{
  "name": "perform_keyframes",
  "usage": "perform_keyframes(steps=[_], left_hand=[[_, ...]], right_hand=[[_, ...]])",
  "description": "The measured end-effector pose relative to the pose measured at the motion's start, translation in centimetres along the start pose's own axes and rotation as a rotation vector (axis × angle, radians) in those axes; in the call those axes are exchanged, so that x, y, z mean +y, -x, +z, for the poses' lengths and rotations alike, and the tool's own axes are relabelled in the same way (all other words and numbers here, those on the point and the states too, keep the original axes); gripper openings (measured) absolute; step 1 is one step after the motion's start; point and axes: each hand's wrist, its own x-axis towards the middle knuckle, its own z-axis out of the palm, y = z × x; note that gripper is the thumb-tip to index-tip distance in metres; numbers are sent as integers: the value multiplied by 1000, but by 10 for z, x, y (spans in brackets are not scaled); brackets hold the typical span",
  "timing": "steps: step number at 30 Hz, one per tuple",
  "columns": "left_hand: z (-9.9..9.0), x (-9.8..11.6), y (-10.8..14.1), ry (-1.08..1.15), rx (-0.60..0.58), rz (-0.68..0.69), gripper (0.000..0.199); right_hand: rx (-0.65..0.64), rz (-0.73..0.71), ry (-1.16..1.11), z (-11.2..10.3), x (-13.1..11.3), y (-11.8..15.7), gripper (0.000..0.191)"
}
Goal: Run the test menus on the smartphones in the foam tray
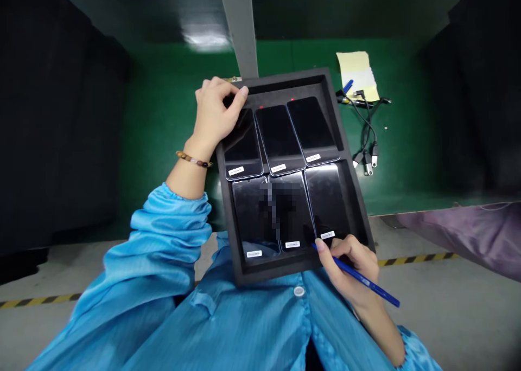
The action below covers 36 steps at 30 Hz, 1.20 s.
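A black foam tray (353, 189) is tilted between my hands, over the front edge of the bench. Two rows of three smartphones lie in it, screens up and dark; one is the top middle smartphone (280, 135). Each has a small white label (292, 244) near its lower end. My left hand (220, 108) grips the tray's upper left corner, thumb over the rim. In my right hand (352, 268) is a blue pen (366, 282), its tip end by the thumb. That hand is at the tray's lower right corner, and its fingers partly hide the rim there.
On the green bench (171, 116), right of the tray, lie black USB cables (368, 124) and a yellow paper (356, 70). A grey metal post (240, 29) rises behind the tray. Dark covers stand at both sides. A purple sleeve (468, 230) shows at right.
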Motion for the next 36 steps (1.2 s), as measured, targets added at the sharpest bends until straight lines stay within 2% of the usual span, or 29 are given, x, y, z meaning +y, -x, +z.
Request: perform_keyframes(steps=[6,26,36], left_hand=[[1,1,1,31,21,7,51],[1,-2,2,26,18,10,43],[2,-4,1,115,35,35,41]], right_hand=[[-10,-58,25,12,7,4,43],[-83,-41,10,11,10,7,43],[-34,-31,26,14,13,10,44]])
